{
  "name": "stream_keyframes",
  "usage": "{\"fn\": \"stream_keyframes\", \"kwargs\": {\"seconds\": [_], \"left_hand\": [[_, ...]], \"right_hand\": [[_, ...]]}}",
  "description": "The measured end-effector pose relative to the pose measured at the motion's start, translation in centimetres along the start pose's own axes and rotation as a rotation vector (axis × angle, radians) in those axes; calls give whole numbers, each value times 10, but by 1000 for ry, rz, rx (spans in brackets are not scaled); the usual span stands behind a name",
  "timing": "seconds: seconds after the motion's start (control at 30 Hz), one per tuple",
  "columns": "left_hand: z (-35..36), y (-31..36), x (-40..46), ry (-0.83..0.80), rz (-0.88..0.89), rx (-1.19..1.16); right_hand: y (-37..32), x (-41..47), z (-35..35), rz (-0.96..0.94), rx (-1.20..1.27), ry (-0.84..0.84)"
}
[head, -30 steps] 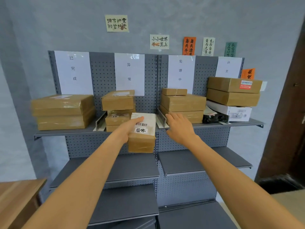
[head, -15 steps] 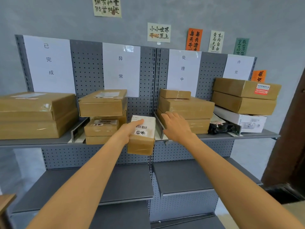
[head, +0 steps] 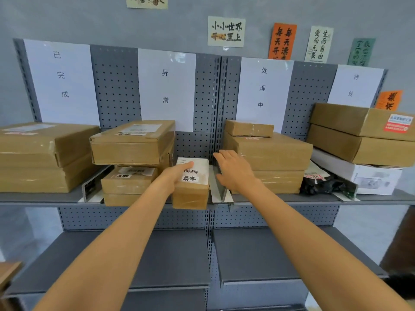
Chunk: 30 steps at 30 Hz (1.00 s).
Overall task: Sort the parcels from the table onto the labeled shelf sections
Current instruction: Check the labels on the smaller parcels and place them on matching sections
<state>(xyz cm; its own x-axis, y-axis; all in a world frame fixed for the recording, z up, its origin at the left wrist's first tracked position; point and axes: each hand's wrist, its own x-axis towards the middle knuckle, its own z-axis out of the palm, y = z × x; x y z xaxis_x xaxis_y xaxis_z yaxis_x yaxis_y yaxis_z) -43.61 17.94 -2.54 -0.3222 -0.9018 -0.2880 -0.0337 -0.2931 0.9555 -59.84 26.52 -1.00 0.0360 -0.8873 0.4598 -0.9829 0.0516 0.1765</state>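
Observation:
My left hand (head: 174,177) grips a small brown parcel (head: 190,194) with a white barcode label, its front end overhanging the top shelf (head: 45,197) edge. It sits in the second section, under the white sign (head: 166,86), just right of a stack of brown parcels (head: 132,142). My right hand (head: 233,169) is open, fingers spread, against the metal divider (head: 221,189) and the left side of the third section's parcel stack (head: 269,149).
Two large brown boxes (head: 40,153) fill the first section at left. At far right are two brown boxes (head: 363,133) on a white box (head: 363,173), with a black bag (head: 323,182) beside. The lower shelves (head: 175,254) hold nothing. A wooden table corner (head: 9,270) shows bottom left.
The view has moved closer to the shelf. My left hand has pushed the small parcel further onto the top shelf, and my right hand has stayed by the divider.

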Motion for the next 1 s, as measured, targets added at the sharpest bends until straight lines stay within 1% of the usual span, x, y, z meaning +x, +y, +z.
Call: {"fn": "stream_keyframes", "kwargs": {"seconds": [0.47, 1.0], "left_hand": [[4, -9, 38, 80, -76, 37], [4, -5, 57, 94, -115, 102]], "right_hand": [[20, 30, 26, -82, 54, -32], [20, 37, 38, -70, 75, -35]]}}
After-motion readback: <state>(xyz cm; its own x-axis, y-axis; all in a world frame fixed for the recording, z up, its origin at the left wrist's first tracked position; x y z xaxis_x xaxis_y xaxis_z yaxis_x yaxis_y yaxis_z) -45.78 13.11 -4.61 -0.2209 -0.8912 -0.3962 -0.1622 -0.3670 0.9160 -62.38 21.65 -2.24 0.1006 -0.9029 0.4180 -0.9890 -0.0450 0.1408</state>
